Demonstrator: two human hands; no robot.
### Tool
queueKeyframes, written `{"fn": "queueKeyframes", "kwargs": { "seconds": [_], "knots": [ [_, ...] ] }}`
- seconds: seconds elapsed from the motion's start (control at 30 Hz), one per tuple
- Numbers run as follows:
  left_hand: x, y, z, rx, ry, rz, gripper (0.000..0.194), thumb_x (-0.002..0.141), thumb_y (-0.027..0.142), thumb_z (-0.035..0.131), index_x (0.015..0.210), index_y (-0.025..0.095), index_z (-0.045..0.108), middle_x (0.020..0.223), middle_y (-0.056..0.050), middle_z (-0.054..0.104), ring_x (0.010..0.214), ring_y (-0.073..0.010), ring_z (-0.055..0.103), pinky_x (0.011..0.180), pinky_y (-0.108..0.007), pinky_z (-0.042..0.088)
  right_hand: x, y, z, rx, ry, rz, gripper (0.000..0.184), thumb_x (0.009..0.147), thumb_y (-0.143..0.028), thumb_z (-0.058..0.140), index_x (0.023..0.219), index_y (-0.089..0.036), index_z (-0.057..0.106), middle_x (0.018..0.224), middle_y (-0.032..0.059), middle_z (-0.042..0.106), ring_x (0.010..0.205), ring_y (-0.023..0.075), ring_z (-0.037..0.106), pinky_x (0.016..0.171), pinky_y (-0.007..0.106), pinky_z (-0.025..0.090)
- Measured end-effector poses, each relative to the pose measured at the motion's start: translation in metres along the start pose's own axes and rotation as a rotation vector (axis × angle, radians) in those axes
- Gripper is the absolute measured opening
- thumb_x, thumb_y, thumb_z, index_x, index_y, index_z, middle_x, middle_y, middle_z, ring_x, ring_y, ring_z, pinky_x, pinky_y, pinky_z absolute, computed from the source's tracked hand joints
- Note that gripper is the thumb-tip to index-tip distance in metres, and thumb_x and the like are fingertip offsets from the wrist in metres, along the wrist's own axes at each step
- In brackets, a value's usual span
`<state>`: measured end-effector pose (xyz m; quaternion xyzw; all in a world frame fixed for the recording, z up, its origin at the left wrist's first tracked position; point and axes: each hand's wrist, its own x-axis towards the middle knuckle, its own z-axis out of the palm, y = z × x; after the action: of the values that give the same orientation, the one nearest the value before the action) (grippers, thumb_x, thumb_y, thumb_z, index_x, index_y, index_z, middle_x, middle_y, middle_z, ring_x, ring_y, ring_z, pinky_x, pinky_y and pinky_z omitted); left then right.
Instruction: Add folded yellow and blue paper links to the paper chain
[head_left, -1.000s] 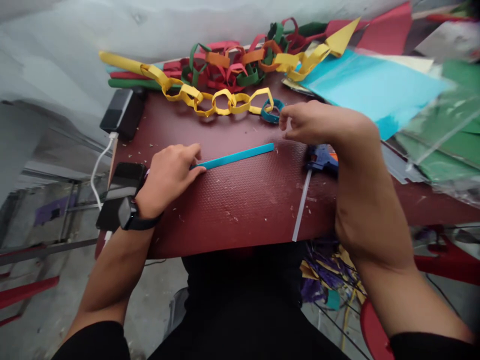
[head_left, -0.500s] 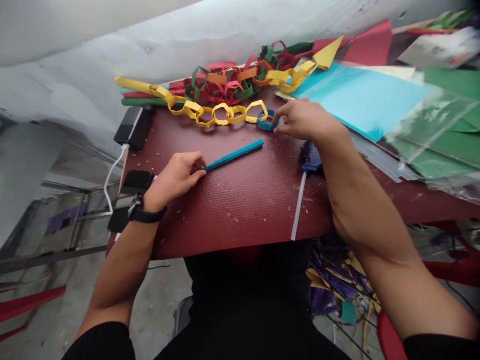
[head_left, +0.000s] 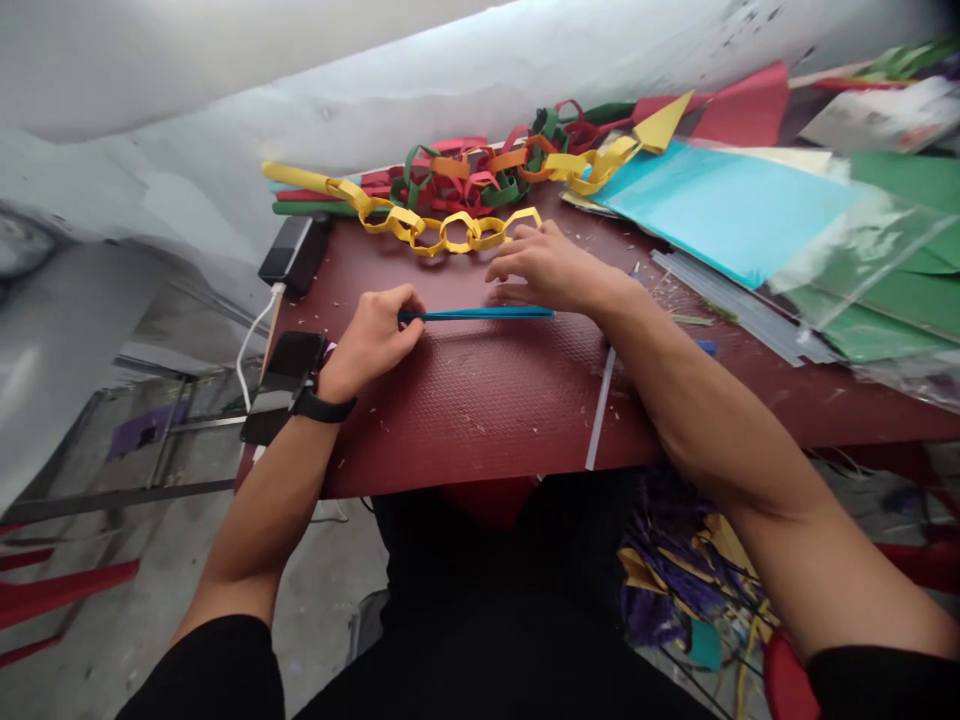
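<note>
My left hand (head_left: 386,335) pinches the left end of a narrow bundle of blue paper strips (head_left: 487,314), which lies level just over the red tabletop. Above the strips' right part hovers my right hand (head_left: 559,265), its fingers apart and bent, holding nothing that I can see. Behind those fingers ends a yellow paper chain (head_left: 457,232); the blue paper ring at its end is hidden. A glue gun's clear glue stick (head_left: 601,410) points toward the front edge, with the gun's body mostly covered by my right forearm.
Red, green and orange paper chains (head_left: 480,180) are heaped along the back. Blue sheets (head_left: 727,205) and green paper in plastic (head_left: 885,300) lie at right, beside spare glue sticks (head_left: 720,305). A black box (head_left: 294,255) and a phone (head_left: 294,360) sit at the left edge.
My right hand has let go of the blue ring and come down toward the paper strips. My left hand has raised and levelled the strips, shifting them slightly right.
</note>
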<state>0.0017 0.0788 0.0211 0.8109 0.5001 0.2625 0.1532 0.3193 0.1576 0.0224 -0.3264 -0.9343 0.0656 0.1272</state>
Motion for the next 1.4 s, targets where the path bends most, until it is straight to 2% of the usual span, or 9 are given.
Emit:
{"fn": "queueKeyframes", "kwargs": {
  "seconds": [0.1,0.23,0.43,0.57,0.77,0.93,1.07,1.23,1.4],
  "knots": [
    [-0.001,0.005,0.002,0.023,0.073,0.014,0.010,0.090,0.016,0.067,0.093,0.017,0.077,0.088,-0.006,0.082,0.076,-0.0174,0.069,0.073,-0.032,0.048,0.004,-0.010,0.004,0.006,0.030,-0.094,0.039,0.120,-0.049,0.059,0.109,-0.020,0.083,0.110,0.0106,0.083,0.106,0.0273,0.065,0.095,0.044,0.030],
    [-0.001,0.011,0.006,-0.016,0.127,0.074,0.010,0.091,0.015,0.068,0.095,0.017,0.077,0.090,-0.006,0.082,0.080,-0.0176,0.070,0.077,-0.032,0.050,0.011,-0.032,0.011,-0.083,0.071,-0.209,0.035,0.121,-0.048,0.059,0.118,-0.019,0.079,0.111,0.0099,0.083,0.105,0.0261,0.063,0.092,0.043,0.027],
    [0.000,0.018,0.011,-0.032,-0.024,0.119,0.009,0.104,0.021,0.072,0.099,0.017,0.079,0.093,-0.007,0.085,0.078,-0.0176,0.070,0.078,-0.032,0.048,0.018,-0.049,0.019,-0.161,0.045,-0.245,0.036,0.122,-0.025,0.048,0.098,-0.020,0.074,0.092,0.0059,0.077,0.094,0.0234,0.059,0.091,0.042,0.029],
    [0.001,0.018,0.009,-0.018,-0.051,0.091,0.010,0.104,0.019,0.074,0.096,0.017,0.079,0.085,-0.006,0.083,0.072,-0.0167,0.069,0.073,-0.032,0.046,0.015,-0.032,0.012,-0.152,0.022,-0.182,0.035,0.120,-0.030,0.052,0.095,-0.021,0.075,0.091,0.0068,0.078,0.094,0.0240,0.063,0.094,0.044,0.032],
    [0.002,0.011,0.004,-0.191,-0.033,-0.023,0.009,0.100,0.020,0.077,0.092,0.018,0.078,0.072,-0.003,0.080,0.065,-0.0143,0.073,0.069,-0.030,0.055,0.001,0.019,-0.005,-0.109,0.088,0.094,0.024,0.112,-0.036,0.062,0.102,-0.022,0.079,0.104,0.0129,0.082,0.101,0.0323,0.074,0.097,0.048,0.045],
    [0.003,0.007,0.010,-0.465,-0.073,-0.154,0.006,0.100,0.021,0.073,0.101,0.016,0.077,0.090,-0.009,0.086,0.074,-0.0175,0.086,0.069,-0.026,0.069,-0.008,0.045,-0.008,0.107,0.207,0.231,0.017,0.107,-0.033,0.069,0.103,-0.025,0.083,0.090,0.0070,0.079,0.087,0.0272,0.074,0.087,0.044,0.054],
    [0.005,0.003,0.008,-0.644,-0.093,-0.235,0.012,0.100,0.026,0.082,0.103,0.016,0.077,0.092,-0.010,0.086,0.083,-0.0208,0.090,0.078,-0.028,0.075,-0.009,0.048,-0.004,0.354,0.359,0.310,0.022,0.105,-0.046,0.077,0.095,-0.027,0.077,0.080,0.0042,0.074,0.075,0.0234,0.066,0.079,0.044,0.056],
    [0.004,0.005,-0.003,-0.818,-0.219,-0.262,0.027,0.097,0.033,0.091,0.110,0.016,0.075,0.095,-0.010,0.089,0.092,-0.0233,0.091,0.089,-0.033,0.078,-0.005,0.045,-0.004,0.681,0.492,0.334,0.048,0.097,-0.073,0.085,0.089,-0.030,0.064,0.076,0.0033,0.069,0.067,0.0214,0.061,0.065,0.041,0.053],
    [0.000,0.019,0.001,-0.846,-0.315,-0.239,0.040,0.093,0.039,0.098,0.113,0.016,0.072,0.101,-0.012,0.091,0.094,-0.0219,0.091,0.084,-0.028,0.074,-0.005,0.024,-0.011,0.683,0.388,0.253,0.062,0.095,-0.091,0.077,0.088,-0.030,0.069,0.074,0.0034,0.066,0.065,0.0198,0.054,0.061,0.040,0.046]
  ]
}}
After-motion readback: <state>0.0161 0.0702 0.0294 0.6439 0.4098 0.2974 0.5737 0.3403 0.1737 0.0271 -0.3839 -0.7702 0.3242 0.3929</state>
